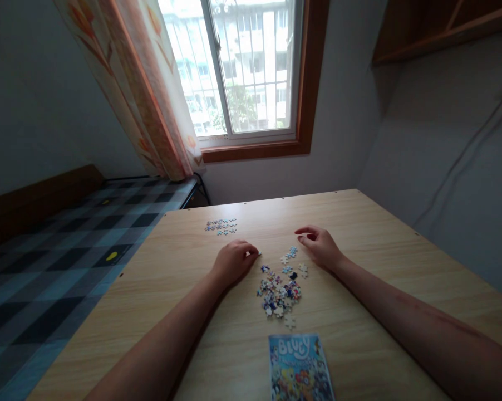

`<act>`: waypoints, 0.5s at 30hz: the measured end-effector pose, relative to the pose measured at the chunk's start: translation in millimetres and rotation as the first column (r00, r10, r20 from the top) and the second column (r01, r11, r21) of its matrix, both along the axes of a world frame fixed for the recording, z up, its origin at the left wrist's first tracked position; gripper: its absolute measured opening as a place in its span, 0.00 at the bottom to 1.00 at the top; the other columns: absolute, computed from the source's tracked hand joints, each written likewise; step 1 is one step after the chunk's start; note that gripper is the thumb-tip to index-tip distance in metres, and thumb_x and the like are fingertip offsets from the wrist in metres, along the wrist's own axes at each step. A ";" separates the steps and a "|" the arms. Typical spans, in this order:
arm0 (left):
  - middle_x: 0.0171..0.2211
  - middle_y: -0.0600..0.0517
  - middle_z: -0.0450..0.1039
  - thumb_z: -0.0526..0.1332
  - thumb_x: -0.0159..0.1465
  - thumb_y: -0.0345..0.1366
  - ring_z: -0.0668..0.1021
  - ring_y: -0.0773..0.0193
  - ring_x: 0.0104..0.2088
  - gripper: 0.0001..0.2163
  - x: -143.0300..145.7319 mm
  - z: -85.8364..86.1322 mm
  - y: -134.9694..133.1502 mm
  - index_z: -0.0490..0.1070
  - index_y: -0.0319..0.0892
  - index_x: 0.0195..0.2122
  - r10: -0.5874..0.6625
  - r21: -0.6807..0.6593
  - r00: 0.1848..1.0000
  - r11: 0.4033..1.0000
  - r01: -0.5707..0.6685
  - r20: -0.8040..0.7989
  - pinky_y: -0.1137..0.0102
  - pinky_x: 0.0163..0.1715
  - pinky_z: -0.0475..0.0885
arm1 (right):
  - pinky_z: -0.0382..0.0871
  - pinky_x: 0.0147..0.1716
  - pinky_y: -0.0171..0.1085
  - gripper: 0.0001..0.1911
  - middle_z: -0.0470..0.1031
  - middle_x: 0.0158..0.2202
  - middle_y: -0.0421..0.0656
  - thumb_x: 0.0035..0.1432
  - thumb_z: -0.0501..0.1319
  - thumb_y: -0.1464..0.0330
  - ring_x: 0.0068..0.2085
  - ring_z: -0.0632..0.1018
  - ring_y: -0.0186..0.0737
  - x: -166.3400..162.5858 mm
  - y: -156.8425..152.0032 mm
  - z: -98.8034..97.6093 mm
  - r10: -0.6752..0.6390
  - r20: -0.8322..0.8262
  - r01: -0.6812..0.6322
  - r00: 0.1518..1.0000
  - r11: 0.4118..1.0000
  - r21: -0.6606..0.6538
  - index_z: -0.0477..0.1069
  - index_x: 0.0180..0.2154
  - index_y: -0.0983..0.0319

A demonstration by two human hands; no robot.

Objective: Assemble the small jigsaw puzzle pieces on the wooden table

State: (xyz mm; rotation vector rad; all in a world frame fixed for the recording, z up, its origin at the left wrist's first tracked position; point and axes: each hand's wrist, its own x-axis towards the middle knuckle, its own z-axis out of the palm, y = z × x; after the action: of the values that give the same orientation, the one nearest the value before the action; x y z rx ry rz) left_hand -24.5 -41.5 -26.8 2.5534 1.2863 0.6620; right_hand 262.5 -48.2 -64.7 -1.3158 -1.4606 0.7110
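A small room with a barred window (251,67) and an orange-patterned curtain (151,94) lay behind a pale wood-grain table (380,245), with a blue-and-black checked cover (67,245) off to the left.

Near the table's middle sat a heap of puzzle pieces (279,292). A few loose pieces (290,255) trailed off on its far side, and a separate cluster (221,226) lay farther off to the left. At the near edge lay a printed picture card (300,370) headed "BLUEY"; the smaller line under it was too blurred to read.

The left hand (233,262) rested knuckles-up just left of the heap, fingers curled in and closed. A tiny piece lay at their tips, but whether it was pinched could not be told. The right hand (320,246) rested on the table just right of the loose pieces, thumb and fingers loosely bent and apart, gripping nothing.
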 end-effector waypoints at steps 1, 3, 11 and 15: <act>0.33 0.52 0.78 0.62 0.63 0.35 0.75 0.65 0.30 0.06 0.1 -0.2 -0.2 0.80 0.45 0.33 -0.030 -0.009 1.000 1.000 0.030 -0.002 0.69 0.36 0.69 | 0.69 0.34 0.40 0.14 0.79 0.34 0.44 0.52 0.62 0.61 0.31 0.74 0.41 -0.2 -0.8 1.1 0.018 0.014 -0.018 1.000 1.000 0.010 0.80 0.38 0.60; 0.34 0.52 0.78 0.62 0.63 0.33 0.75 0.66 0.30 0.06 -0.2 -0.9 0.5 0.80 0.45 0.34 -0.068 -0.031 0.997 0.997 0.069 0.021 0.70 0.36 0.70 | 0.71 0.44 0.46 0.11 0.80 0.38 0.45 0.52 0.63 0.63 0.39 0.77 0.46 -0.4 -3.1 3.8 0.046 0.065 -0.052 0.997 0.995 0.085 0.80 0.36 0.59; 0.37 0.49 0.77 0.65 0.61 0.36 0.76 0.62 0.37 0.08 -5.2 -3.4 7.3 0.80 0.45 0.40 0.014 -0.020 0.988 1.000 -0.011 0.154 0.66 0.41 0.72 | 0.45 0.66 0.61 0.19 0.70 0.61 0.45 0.46 0.61 0.75 0.69 0.56 0.56 -4.8 -23.6 18.6 0.278 0.448 -0.405 0.850 0.888 0.216 0.76 0.42 0.56; 0.44 0.47 0.77 0.66 0.62 0.41 0.74 0.57 0.45 0.11 -3.0 -0.9 2.0 0.80 0.47 0.44 -0.122 0.040 0.992 0.992 0.121 0.036 0.60 0.51 0.69 | 0.34 0.66 0.66 0.29 0.62 0.67 0.45 0.45 0.60 0.76 0.72 0.48 0.57 -8.1 -30.4 22.2 0.394 0.538 -0.520 0.745 0.848 0.100 0.72 0.51 0.55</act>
State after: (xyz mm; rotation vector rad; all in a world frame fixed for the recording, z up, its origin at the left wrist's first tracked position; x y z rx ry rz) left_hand -27.5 -39.5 -27.7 2.6109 1.1064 0.7133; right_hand 254.4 -78.6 -42.5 -0.9794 -2.2779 0.4817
